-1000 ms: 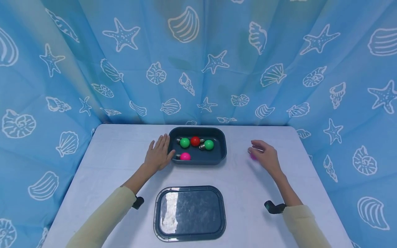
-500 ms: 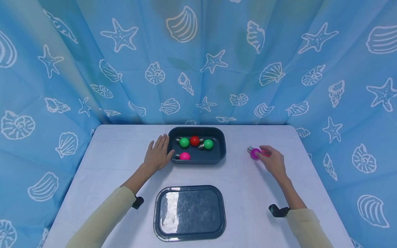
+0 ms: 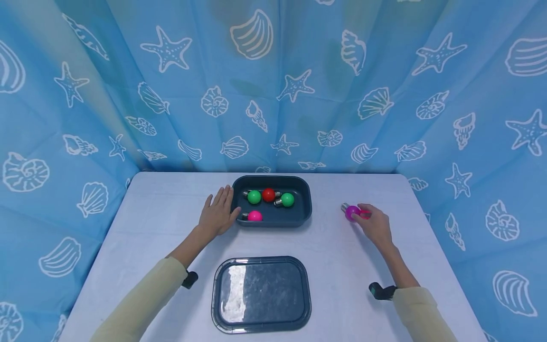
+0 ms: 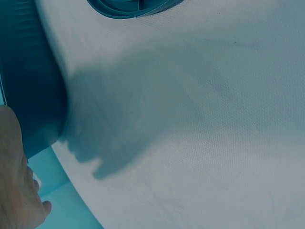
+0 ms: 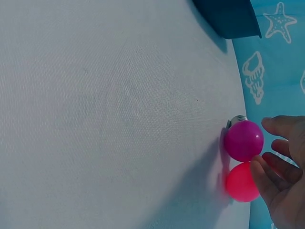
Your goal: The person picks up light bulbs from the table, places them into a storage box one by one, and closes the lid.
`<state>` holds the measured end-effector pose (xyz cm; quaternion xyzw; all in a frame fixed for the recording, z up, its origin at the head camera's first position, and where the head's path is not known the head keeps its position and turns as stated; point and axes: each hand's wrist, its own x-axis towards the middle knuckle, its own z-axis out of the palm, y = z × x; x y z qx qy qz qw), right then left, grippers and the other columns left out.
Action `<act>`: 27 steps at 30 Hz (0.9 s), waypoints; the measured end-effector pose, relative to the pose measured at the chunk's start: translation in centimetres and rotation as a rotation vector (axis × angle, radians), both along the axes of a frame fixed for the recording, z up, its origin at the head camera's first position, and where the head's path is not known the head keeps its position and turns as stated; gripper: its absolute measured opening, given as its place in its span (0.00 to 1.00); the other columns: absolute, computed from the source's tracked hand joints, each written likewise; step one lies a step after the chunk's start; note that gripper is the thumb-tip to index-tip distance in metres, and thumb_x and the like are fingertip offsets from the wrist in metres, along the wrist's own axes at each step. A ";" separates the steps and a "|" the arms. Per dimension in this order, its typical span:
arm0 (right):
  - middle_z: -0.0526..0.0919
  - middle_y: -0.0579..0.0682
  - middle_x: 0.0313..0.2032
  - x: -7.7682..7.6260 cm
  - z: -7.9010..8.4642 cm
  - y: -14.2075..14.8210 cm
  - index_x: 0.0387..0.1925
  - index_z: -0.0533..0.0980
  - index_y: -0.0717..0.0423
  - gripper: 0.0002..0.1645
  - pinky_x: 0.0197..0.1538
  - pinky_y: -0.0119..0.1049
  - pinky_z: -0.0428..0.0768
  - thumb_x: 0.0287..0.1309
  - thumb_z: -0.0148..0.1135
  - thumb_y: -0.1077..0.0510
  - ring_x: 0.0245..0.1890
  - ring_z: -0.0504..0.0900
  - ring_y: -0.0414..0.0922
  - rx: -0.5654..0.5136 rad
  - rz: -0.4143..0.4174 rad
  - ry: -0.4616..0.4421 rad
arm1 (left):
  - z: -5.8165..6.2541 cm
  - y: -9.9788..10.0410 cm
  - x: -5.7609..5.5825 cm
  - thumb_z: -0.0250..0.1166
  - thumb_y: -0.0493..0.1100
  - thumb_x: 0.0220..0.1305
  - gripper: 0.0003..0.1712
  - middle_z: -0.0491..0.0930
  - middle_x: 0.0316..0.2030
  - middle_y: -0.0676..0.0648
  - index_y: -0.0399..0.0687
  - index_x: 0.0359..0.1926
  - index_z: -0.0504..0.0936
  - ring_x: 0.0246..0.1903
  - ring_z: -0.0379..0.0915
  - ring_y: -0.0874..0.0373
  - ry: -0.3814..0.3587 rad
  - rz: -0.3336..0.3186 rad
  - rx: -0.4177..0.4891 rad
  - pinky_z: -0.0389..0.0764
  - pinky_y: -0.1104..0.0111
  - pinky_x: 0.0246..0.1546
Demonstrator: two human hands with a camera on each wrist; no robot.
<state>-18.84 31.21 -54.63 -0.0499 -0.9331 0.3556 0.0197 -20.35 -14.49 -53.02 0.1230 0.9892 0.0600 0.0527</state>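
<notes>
My right hand is low over the table at the right, its thumb and fingers spread apart beside two bulbs. A purple light bulb with a silver screw base lies in front of the fingertips, and a reddish-pink bulb beside it is partly hidden by the hand. In the right wrist view a gap shows between the upper fingertip and the purple bulb. My left hand lies with straight fingers against the left side of the dark tray. In the tray are two green bulbs, a red bulb and a pink bulb.
A dark rectangular lid lies on the white-covered table, nearer to me than the tray. A blue curtain with white shells and starfish hangs behind the table and along both sides.
My right hand has shifted slightly right and down, uncovering the purple bulb and part of the reddish-pink one. My left hand, the tray and the lid have stayed in place.
</notes>
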 end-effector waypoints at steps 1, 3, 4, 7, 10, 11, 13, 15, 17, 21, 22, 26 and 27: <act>0.74 0.68 0.61 -0.1 -0.1 0.0 0.65 0.70 0.67 0.29 0.57 0.56 0.77 0.67 0.63 0.58 0.63 0.70 0.66 0.005 -0.002 0.001 | 0.0 0.0 0.0 0.44 0.60 0.78 0.43 0.44 0.77 0.37 0.34 0.78 0.45 0.76 0.38 0.43 0.002 0.000 -0.004 0.45 0.46 0.73; 0.75 0.67 0.60 -0.1 -0.1 -0.1 0.64 0.72 0.66 0.29 0.52 0.55 0.80 0.66 0.64 0.57 0.62 0.71 0.65 0.020 -0.011 0.014 | 0.0 0.0 0.0 0.44 0.60 0.78 0.43 0.44 0.77 0.37 0.34 0.78 0.45 0.76 0.38 0.44 0.005 -0.001 -0.008 0.45 0.47 0.73; 0.75 0.67 0.60 -0.2 -0.1 -0.1 0.64 0.72 0.66 0.29 0.52 0.55 0.81 0.66 0.65 0.57 0.62 0.71 0.65 0.025 -0.010 0.018 | 0.0 0.0 0.0 0.44 0.60 0.78 0.43 0.44 0.77 0.37 0.34 0.78 0.45 0.76 0.38 0.43 0.006 -0.001 -0.008 0.45 0.46 0.73; 0.76 0.67 0.59 -0.2 -0.2 -0.2 0.63 0.73 0.66 0.29 0.49 0.55 0.81 0.66 0.66 0.55 0.61 0.72 0.65 0.048 -0.001 0.040 | 0.0 0.0 0.0 0.44 0.59 0.78 0.43 0.44 0.77 0.37 0.34 0.78 0.45 0.76 0.38 0.43 0.005 -0.002 -0.001 0.45 0.46 0.73; 0.77 0.68 0.57 -0.1 -0.2 -0.4 0.63 0.73 0.66 0.29 0.51 0.55 0.81 0.66 0.66 0.55 0.60 0.74 0.65 0.080 0.021 0.062 | 0.0 0.0 0.0 0.45 0.59 0.78 0.43 0.44 0.77 0.37 0.34 0.78 0.45 0.76 0.38 0.43 0.003 -0.003 0.004 0.44 0.47 0.73; 0.78 0.67 0.56 -0.1 -0.2 -0.6 0.62 0.74 0.65 0.28 0.49 0.54 0.82 0.66 0.66 0.55 0.58 0.75 0.64 0.099 0.024 0.075 | 0.0 0.0 0.0 0.44 0.59 0.78 0.43 0.44 0.77 0.37 0.34 0.78 0.45 0.76 0.38 0.43 0.002 -0.003 0.004 0.44 0.47 0.73; 0.80 0.66 0.54 -0.1 -0.3 -0.8 0.60 0.75 0.66 0.26 0.44 0.51 0.84 0.65 0.67 0.56 0.56 0.77 0.63 0.115 0.021 0.087 | 0.0 0.0 0.1 0.44 0.59 0.78 0.43 0.44 0.77 0.37 0.34 0.78 0.45 0.76 0.38 0.43 0.001 -0.004 0.002 0.44 0.47 0.73; 0.80 0.66 0.52 -0.1 -0.3 -1.0 0.59 0.76 0.66 0.26 0.43 0.50 0.84 0.64 0.67 0.56 0.54 0.78 0.63 0.108 0.024 0.082 | 0.1 0.0 0.1 0.44 0.60 0.78 0.43 0.44 0.77 0.37 0.34 0.78 0.45 0.76 0.37 0.44 0.000 -0.005 -0.002 0.44 0.47 0.73; 0.81 0.66 0.50 -0.2 -0.4 -1.2 0.58 0.76 0.66 0.26 0.43 0.49 0.84 0.64 0.68 0.57 0.52 0.79 0.62 0.105 0.020 0.076 | 0.1 0.0 0.1 0.44 0.60 0.78 0.43 0.44 0.77 0.37 0.34 0.78 0.45 0.76 0.37 0.44 0.000 -0.005 -0.005 0.44 0.47 0.73; 0.81 0.66 0.49 -0.3 -0.6 -1.7 0.59 0.75 0.66 0.26 0.48 0.52 0.83 0.63 0.68 0.57 0.49 0.80 0.61 0.098 0.018 0.055 | 0.1 0.0 0.1 0.44 0.60 0.78 0.43 0.44 0.77 0.37 0.34 0.78 0.45 0.76 0.38 0.43 0.005 -0.004 -0.006 0.45 0.47 0.73; 0.81 0.65 0.49 -0.3 -0.7 -1.8 0.58 0.76 0.66 0.26 0.48 0.51 0.83 0.63 0.68 0.56 0.48 0.80 0.60 0.105 0.018 0.059 | 0.0 0.0 0.1 0.44 0.60 0.78 0.43 0.44 0.77 0.37 0.34 0.78 0.45 0.76 0.38 0.43 0.006 -0.004 -0.007 0.45 0.47 0.73; 0.81 0.65 0.48 -0.3 -0.8 -2.3 0.56 0.76 0.66 0.25 0.46 0.51 0.83 0.63 0.69 0.56 0.47 0.79 0.60 0.113 0.024 0.094 | 0.0 0.0 0.0 0.44 0.60 0.78 0.43 0.44 0.77 0.37 0.34 0.78 0.45 0.76 0.39 0.43 0.007 -0.006 -0.011 0.46 0.47 0.73; 0.81 0.65 0.48 -0.4 -0.9 -2.4 0.55 0.76 0.66 0.24 0.45 0.51 0.83 0.62 0.69 0.56 0.47 0.79 0.60 0.115 0.024 0.099 | 0.0 0.0 0.0 0.44 0.60 0.78 0.43 0.44 0.77 0.37 0.34 0.78 0.45 0.76 0.39 0.43 0.007 -0.005 -0.009 0.45 0.47 0.73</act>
